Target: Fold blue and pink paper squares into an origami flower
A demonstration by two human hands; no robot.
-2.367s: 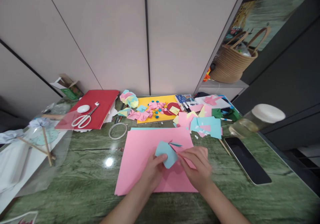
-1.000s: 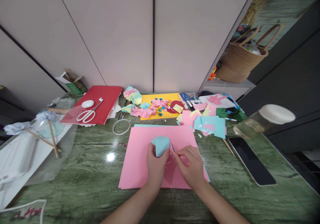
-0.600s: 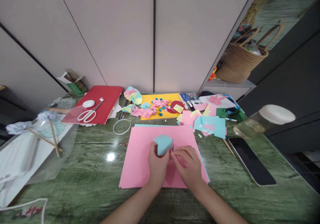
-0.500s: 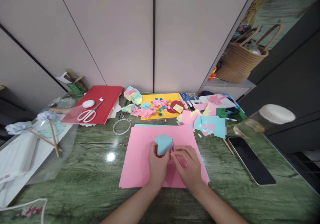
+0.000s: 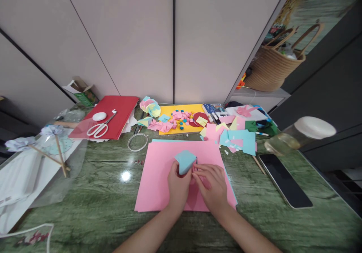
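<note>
Over a stack of pink paper sheets (image 5: 158,174), my left hand (image 5: 179,185) is closed on a folded light-blue paper piece (image 5: 186,160), thumb on its near side. My right hand (image 5: 212,183) pinches at the right edge of that piece, thumb and fingertips together, where a bit of pink paper (image 5: 194,167) shows. What lies between the right fingertips is mostly hidden. A light-blue sheet edge peeks out from under the pink stack.
A phone (image 5: 285,180) and a lidded cup (image 5: 299,134) stand right. Behind lie paper scraps (image 5: 240,140), a yellow sheet (image 5: 166,111) with small balls, and a ring (image 5: 137,142). Scissors (image 5: 101,126) rest on a red folder (image 5: 115,109), left.
The folded blue piece has tilted slightly and shifted a little to the right. Both hands keep nearly the same place and grip.
</note>
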